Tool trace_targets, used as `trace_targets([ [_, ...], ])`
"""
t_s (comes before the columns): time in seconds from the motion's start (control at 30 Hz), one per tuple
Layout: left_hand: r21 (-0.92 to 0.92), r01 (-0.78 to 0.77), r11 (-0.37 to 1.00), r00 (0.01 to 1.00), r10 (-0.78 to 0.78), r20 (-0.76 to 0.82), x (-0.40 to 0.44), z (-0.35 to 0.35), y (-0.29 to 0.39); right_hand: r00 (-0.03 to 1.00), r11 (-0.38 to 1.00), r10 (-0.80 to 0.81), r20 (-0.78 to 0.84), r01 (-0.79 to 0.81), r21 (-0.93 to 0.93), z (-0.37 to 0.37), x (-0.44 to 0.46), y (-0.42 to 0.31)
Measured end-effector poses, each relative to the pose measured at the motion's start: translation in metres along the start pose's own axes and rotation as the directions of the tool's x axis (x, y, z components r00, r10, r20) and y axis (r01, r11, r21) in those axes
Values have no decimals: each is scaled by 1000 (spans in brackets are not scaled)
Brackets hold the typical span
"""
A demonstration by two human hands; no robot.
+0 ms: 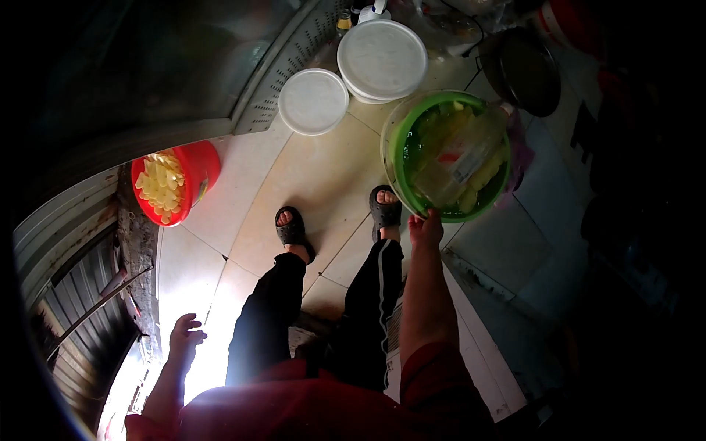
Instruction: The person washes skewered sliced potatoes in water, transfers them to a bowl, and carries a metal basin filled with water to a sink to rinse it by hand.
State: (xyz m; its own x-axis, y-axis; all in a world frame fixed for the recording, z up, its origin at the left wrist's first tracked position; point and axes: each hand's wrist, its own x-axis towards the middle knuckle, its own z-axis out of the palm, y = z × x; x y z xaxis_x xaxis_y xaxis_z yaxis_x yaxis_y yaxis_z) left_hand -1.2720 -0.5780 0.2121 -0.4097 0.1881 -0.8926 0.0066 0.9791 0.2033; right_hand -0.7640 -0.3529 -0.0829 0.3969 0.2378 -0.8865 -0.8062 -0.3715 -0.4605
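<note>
A green basin [401,158] at the upper right holds liquid, yellowish pieces and a clear plastic container [467,158] with a label. My right hand [426,228] grips the near rim of this basin, fingers curled over it. At the lower left my left hand [185,339] hangs in the air with its fingers apart, holding nothing. A red bucket [205,170] full of pale yellow sliced pieces [159,187] stands beyond it, at the left.
Two round white lids [314,101] [382,59] cover containers at the top. A dark round vessel [521,72] is at the upper right. A corrugated metal panel [88,294] lies left. My sandalled feet stand on the tiled floor [316,169].
</note>
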Motion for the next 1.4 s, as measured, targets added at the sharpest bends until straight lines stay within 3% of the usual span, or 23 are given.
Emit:
trace_targets([
  [0.27, -8, 25, 1000, 1000, -25, 2, -5, -25, -11, 995, 995, 90, 32, -89, -50, -41, -29, 45],
  [0.33, 4, 38, 999, 999, -38, -3, -8, -27, -11, 981, 981, 192, -7, -192, -24, -39, -41, 46],
  [0.5, -27, 39, 999, 999, -38, 6, -16, -28, -11, 971, 970, 234, -50, -237, -55, -39, -38, 41],
  [0.6, -62, 80, 995, 997, -81, -7, -25, -25, -10, 959, 959, 280, 29, -279, -38, -42, -35, 40],
  [0.73, -116, 100, 988, 995, -103, -19, -43, -13, -9, 948, 946, 315, -41, -318, -69, -40, -42, 35],
  [0.87, -228, 125, 966, 991, -132, -17, -60, 4, -14, 975, 983, 181, -129, -185, -16, -37, -60, 23],
  [0.9, -281, 154, 947, 986, -164, -12, -64, 9, -13, 999, 970, 26, -48, -37, -240, -52, -49, 26],
  [0.97, -284, 133, 949, 990, -141, -9, -72, 21, -16, 998, 998, 26, -55, -29, -50, -16, -89, 14],
  [1.0, -276, 107, 955, 994, -113, -4, -76, 27, -17, 999, 998, 25, -44, -27, -59, -11, -99, 10],
  [1.03, -289, 104, 952, 994, -111, -7, -80, 33, -16, 996, 958, -78, 52, 89, -274, -7, -110, 4],
  [1.1, -305, 94, 948, 995, -102, -10, -89, 43, -12, 999, 1000, 29, -28, -29, 10, 17, -143, -18],
  [1.13, -312, 88, 946, 995, -97, -14, -94, 48, -10, 999, 1000, 31, -17, -31, 1, 22, -148, -24],
  [1.17, -330, 73, 941, 996, -84, -20, -98, 53, -10, 999, 979, -50, 9, 51, -199, 24, -153, -30],
  [1.23, -318, 56, 946, 997, -71, -35, -106, 62, -6, 991, 909, -118, 58, 131, -397, 30, -164, -44],
  [1.3, -327, 42, 944, 997, -58, -41, -120, 68, 10, 964, 972, 204, 169, -179, -150, 37, -172, -69],
  [1.33, -351, 23, 936, 998, -42, -46, -122, 72, 5, 905, 937, 346, 247, -347, -41, 40, -173, -81],
  [1.37, -374, 1, 927, 999, -19, -46, -127, 75, 4, 902, 933, 358, 240, -355, -58, 41, -175, -90],
  [1.4, -396, -29, 918, 999, 10, -49, -130, 77, 8, 866, 894, 416, 276, -334, -300, 45, -175, -99],
])
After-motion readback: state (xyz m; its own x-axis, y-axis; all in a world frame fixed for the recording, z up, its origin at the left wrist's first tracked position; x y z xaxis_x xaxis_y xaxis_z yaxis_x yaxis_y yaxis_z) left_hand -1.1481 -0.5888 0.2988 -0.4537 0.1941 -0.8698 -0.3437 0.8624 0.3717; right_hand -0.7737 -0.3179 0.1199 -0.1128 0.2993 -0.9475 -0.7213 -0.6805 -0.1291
